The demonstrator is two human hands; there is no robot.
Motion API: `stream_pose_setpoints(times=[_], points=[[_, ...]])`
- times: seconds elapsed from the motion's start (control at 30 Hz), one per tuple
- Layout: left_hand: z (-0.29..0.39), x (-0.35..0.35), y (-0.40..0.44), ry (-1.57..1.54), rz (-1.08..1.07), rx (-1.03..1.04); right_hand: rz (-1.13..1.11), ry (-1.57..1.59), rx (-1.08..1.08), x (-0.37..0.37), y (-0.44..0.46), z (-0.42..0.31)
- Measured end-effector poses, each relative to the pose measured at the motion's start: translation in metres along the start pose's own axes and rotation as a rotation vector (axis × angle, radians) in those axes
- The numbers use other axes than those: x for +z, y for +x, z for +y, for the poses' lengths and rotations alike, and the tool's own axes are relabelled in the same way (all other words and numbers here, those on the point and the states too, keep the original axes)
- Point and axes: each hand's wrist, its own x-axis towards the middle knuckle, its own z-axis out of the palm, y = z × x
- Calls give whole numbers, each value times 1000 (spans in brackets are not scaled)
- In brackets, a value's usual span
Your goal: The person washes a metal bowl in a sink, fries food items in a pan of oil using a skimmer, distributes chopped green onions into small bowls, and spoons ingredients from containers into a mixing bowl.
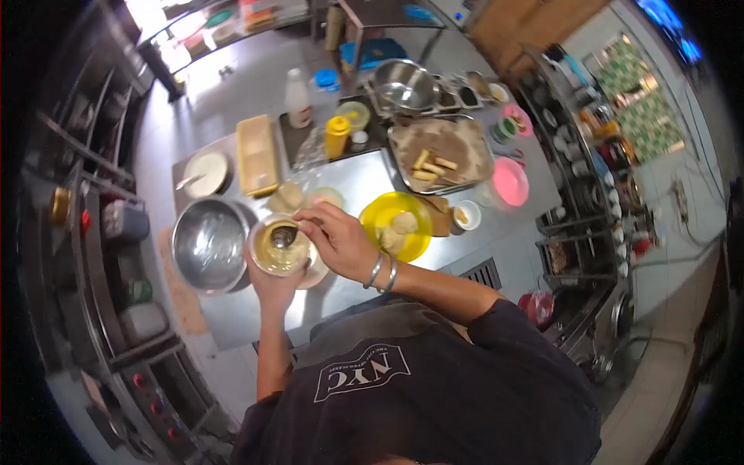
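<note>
My left hand point(273, 293) is wrapped round a clear tub point(267, 262) with a pale yellow mixture in it, held above the steel table. Inside the tub is a metal spoon point(284, 235), its bowl against the mixture. The fingers of my right hand point(339, 240) are pinched at the tub's rim around the spoon's handle, which they mostly hide. Just right of that hand, a yellow plate point(419, 242) carries pale dough-like pieces point(402, 225). To the left of the tub stands a large steel bowl point(208, 242).
Farther back are a long tan container point(257, 155), a white bottle point(297, 101) and a yellow squeeze bottle point(337, 136). A lined tray point(474, 153) holds several golden rolls point(434, 165). Near it sit a pink plate point(511, 183) and another steel bowl point(403, 85). Shelves point(570, 232) run along the right.
</note>
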Motion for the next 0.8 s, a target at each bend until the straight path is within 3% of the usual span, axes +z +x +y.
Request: stream_pose_setpoints(times=[0.03, 0.07, 0.1, 0.17, 0.23, 0.27, 0.3, 0.37, 0.43, 0.5, 0.57, 0.67, 0.8], points=[[6, 19, 0, -17, -75, -7, 52, -59, 54, -20, -8, 5], [0, 40, -3, 163, -111, 152, 77, -67, 58, -41, -18, 15], [-5, 65, -8, -26, -191, 19, 38, -144, 161, -64, -29, 29], [-1, 112, -20, -114, -325, 18, 18, -221, 259, -105, -58, 54], [9, 160, -23, 63, -471, 141, 15, -173, 385, -154, -85, 79], [26, 187, -26, -27, -510, 33, -16, -162, 575, -184, -92, 81], [16, 214, -24, -13, -593, 131, -56, -148, 758, -215, -97, 85], [15, 272, -21, 30, -690, 151, 188, 237, 902, -264, -113, 105], [4, 341, -17, -2, -777, 176, 358, 352, 896, -319, -127, 126], [10, 412, -10, -40, -865, 193, 389, 407, 957, -380, -141, 158], [18, 478, 5, 57, -982, 345, 594, 382, 890, -436, -153, 188], [14, 562, 74, 39, -981, 234, 800, 306, 883, -525, -158, 234], [-28, 647, 233, 289, -587, 320, 943, 198, 836, -625, -184, 324]])
